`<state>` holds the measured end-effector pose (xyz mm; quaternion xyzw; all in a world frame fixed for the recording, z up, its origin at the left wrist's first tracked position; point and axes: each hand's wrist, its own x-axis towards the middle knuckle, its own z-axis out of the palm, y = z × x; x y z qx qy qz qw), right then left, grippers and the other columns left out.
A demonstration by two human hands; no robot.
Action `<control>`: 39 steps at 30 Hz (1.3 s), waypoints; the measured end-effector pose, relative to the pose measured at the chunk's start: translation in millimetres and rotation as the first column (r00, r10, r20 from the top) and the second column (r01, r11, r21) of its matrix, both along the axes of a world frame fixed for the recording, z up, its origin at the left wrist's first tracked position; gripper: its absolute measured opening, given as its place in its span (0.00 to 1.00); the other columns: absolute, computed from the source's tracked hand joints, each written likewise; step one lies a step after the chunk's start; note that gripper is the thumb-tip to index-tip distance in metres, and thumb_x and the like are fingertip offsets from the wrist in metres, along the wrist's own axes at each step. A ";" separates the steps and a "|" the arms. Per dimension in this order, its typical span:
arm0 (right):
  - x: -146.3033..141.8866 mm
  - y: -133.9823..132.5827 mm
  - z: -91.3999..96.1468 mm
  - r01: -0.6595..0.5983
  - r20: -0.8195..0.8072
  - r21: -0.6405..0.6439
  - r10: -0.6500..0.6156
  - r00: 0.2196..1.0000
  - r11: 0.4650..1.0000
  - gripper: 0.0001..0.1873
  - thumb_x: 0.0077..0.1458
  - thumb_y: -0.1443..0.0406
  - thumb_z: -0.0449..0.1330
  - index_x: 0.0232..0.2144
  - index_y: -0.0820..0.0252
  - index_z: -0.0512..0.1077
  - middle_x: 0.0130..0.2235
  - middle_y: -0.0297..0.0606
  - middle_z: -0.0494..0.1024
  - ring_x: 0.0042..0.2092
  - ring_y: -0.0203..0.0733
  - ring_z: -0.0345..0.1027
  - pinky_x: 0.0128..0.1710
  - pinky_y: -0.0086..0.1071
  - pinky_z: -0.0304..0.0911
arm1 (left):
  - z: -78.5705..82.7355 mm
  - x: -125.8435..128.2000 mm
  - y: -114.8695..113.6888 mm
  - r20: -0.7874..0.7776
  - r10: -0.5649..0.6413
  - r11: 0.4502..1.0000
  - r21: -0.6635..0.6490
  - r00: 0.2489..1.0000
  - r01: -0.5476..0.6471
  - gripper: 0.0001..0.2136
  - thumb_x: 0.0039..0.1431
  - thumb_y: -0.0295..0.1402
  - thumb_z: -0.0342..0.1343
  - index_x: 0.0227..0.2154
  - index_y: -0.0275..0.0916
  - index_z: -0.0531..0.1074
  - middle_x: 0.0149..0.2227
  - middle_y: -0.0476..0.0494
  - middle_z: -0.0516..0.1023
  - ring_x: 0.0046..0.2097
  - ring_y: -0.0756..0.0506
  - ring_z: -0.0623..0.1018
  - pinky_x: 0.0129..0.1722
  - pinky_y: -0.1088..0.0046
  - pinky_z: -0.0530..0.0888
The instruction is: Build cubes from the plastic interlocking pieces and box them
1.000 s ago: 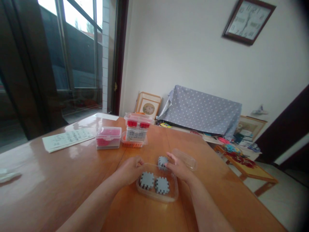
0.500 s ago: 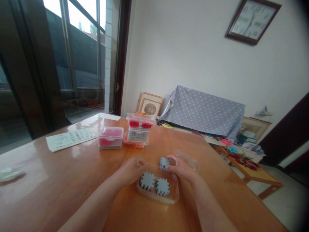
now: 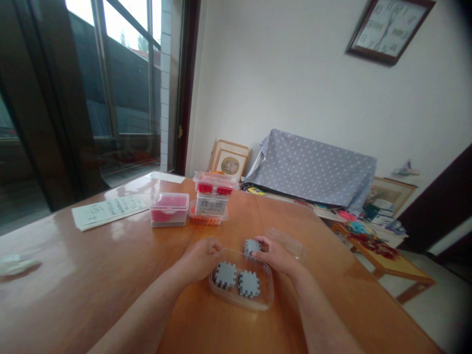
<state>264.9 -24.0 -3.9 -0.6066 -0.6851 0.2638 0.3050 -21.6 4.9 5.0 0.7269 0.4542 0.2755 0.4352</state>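
A clear plastic container (image 3: 241, 301) stands on the wooden table in front of me. Inside it lie two stacks of grey toothed foam-like tiles, a left stack (image 3: 225, 275) and a right stack (image 3: 249, 284). My left hand (image 3: 202, 256) has its fingers curled at the container's far left rim and seems to pinch it. At the far right rim, my right hand (image 3: 275, 253) grips a third grey toothed piece (image 3: 251, 247) between thumb and fingers. That piece is just beyond the container's far edge.
A clear lid (image 3: 289, 242) lies behind my right hand. Further back stand a pink-filled box (image 3: 169, 210) and a stack of clear boxes (image 3: 212, 199) with red and orange contents. Paper sheets (image 3: 110, 211) lie at the left, a crumpled white thing (image 3: 16, 265) at the far left.
Hardly anything differs. Both hands, the container and the grey pieces keep their places; the view has shifted slightly.
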 end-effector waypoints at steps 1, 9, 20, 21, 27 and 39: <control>-0.9 -0.7 1.3 0.003 0.005 0.007 -0.003 1.000 1.000 0.28 0.50 0.56 0.67 0.51 0.62 0.72 0.50 0.44 0.77 0.50 0.47 0.72 0.52 0.41 0.65 | -1.0 0.0 0.5 -0.003 -0.004 1.000 0.009 1.000 0.004 0.15 0.55 0.45 0.57 0.32 0.37 0.73 0.24 0.48 0.76 0.26 0.48 0.72 0.23 0.75 0.59; -2.7 -12.8 27.9 0.119 0.114 0.178 -0.141 0.983 0.977 0.22 0.49 0.55 0.67 0.45 0.58 0.75 0.45 0.40 0.75 0.47 0.45 0.69 0.49 0.39 0.65 | 3.5 -2.4 1.5 -0.044 -0.025 0.998 0.051 0.999 0.028 0.12 0.55 0.42 0.56 0.31 0.37 0.73 0.24 0.49 0.75 0.26 0.49 0.71 0.23 0.75 0.57; -46.5 -81.9 81.5 -0.055 0.340 0.042 0.038 0.940 0.998 0.19 0.47 0.59 0.69 0.42 0.54 0.75 0.39 0.35 0.76 0.39 0.42 0.69 0.38 0.32 0.60 | 2.9 -1.9 0.1 -0.023 -0.026 0.998 0.049 0.999 0.027 0.11 0.54 0.40 0.55 0.30 0.37 0.72 0.25 0.47 0.77 0.27 0.48 0.73 0.23 0.75 0.59; -50.3 -83.7 81.6 -0.070 0.367 0.019 0.058 0.928 0.997 0.17 0.47 0.59 0.69 0.41 0.54 0.75 0.39 0.35 0.76 0.38 0.42 0.69 0.37 0.32 0.60 | 2.9 -2.0 0.2 -0.025 -0.025 0.998 0.057 0.999 0.027 0.10 0.54 0.40 0.55 0.30 0.37 0.72 0.25 0.47 0.76 0.27 0.48 0.73 0.24 0.75 0.59; -59.9 -82.6 73.5 -0.111 0.523 -0.021 0.106 0.846 0.994 0.15 0.44 0.60 0.71 0.36 0.54 0.77 0.40 0.37 0.75 0.41 0.45 0.68 0.38 0.33 0.58 | -3.1 -3.0 3.9 -0.052 -0.006 0.993 0.116 0.999 0.012 0.10 0.54 0.39 0.54 0.31 0.37 0.73 0.26 0.48 0.76 0.27 0.48 0.72 0.24 0.75 0.58; -61.4 -82.0 68.3 -0.110 0.620 0.009 0.081 0.781 0.994 0.15 0.41 0.56 0.73 0.31 0.55 0.78 0.41 0.40 0.74 0.44 0.49 0.65 0.39 0.36 0.58 | -1.9 -2.8 3.4 -0.058 -0.034 0.994 0.101 0.998 0.040 0.09 0.54 0.37 0.54 0.32 0.37 0.73 0.25 0.49 0.76 0.27 0.49 0.72 0.23 0.75 0.58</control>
